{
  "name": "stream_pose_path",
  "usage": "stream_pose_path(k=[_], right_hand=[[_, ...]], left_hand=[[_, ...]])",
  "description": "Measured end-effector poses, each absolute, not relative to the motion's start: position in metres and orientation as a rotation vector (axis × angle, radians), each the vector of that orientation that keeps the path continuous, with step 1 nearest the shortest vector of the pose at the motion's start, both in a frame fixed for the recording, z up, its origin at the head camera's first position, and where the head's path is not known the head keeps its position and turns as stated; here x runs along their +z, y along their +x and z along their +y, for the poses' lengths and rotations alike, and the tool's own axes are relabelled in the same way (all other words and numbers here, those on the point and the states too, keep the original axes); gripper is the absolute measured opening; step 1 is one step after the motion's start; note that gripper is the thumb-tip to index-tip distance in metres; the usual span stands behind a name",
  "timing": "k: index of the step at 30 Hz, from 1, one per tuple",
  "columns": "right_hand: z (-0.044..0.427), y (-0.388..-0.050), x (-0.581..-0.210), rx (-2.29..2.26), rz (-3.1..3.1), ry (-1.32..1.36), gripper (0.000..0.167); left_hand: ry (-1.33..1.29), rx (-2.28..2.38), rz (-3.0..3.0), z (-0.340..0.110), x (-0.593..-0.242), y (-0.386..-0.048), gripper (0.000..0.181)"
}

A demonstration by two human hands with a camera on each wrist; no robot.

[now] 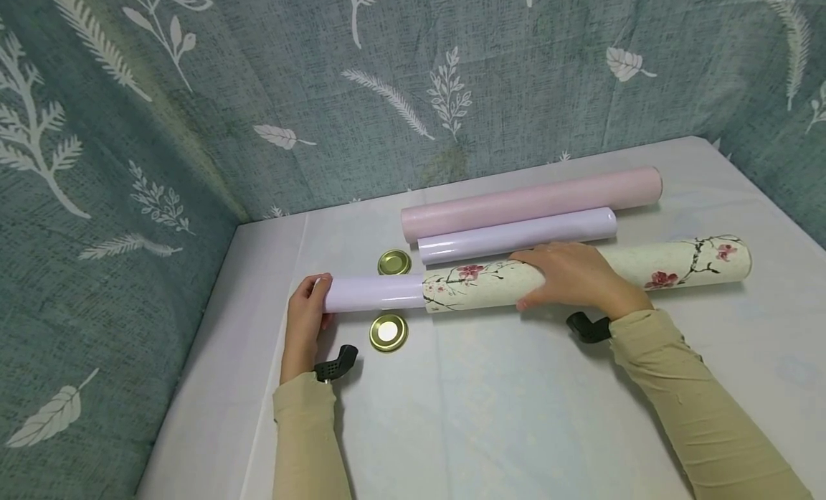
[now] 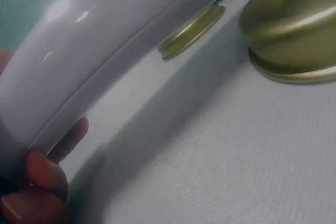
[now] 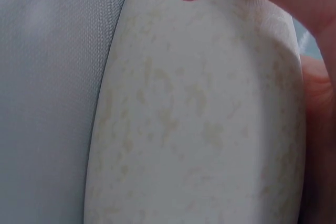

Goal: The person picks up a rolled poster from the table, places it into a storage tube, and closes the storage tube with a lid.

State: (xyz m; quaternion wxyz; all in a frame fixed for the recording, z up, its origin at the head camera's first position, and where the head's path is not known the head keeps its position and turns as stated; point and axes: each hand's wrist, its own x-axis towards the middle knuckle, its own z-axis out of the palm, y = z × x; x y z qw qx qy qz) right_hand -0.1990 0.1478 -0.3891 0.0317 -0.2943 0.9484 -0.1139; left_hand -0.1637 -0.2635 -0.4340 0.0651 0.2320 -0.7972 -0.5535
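Observation:
My left hand [image 1: 303,319] holds the left end of a glossy pale-lavender roll [image 1: 373,293], its fingers [image 2: 47,174] curled round the edge in the left wrist view. That roll's other end meets the left opening of a cream roll with red blossoms [image 1: 474,283] and appears to sit inside it; the inner part is hidden. Across the middle of the floral roll, my right hand [image 1: 571,277] grips from above, thumb at the near side. The roll's blotched cream surface [image 3: 194,114] fills most of the right wrist view.
Behind the floral roll lie a second glossy lavender roll [image 1: 516,234] and a longer pink roll [image 1: 532,201]. One gold jar lid [image 1: 394,262] is just beyond the held roll; another gold lid [image 1: 388,333] lies on its near side. A leaf-patterned green cloth [image 1: 387,156] backs the white table.

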Motion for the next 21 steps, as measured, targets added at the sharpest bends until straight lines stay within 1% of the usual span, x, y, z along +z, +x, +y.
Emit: stream_pose_path(k=[9,15,21], right_hand=[[0.1471,-0.1995,-0.3898,-0.349,2.922,-0.906,0.087],[0.1475,-0.1994,-0.3894,-0.347,2.923,-0.908,0.086],[0.1474,-0.1987,-0.3884,-0.348,2.918,-0.903,0.086]], left_hand=[[0.695,-1.69,-2.407,-0.262,-0.4318,-0.1615,0.043],[0.683,-1.691,-2.411,-0.2609,-0.4313,-0.1611,0.05],[0.657,-1.693,-2.426,-0.2611,-0.43,-0.1604,0.052]])
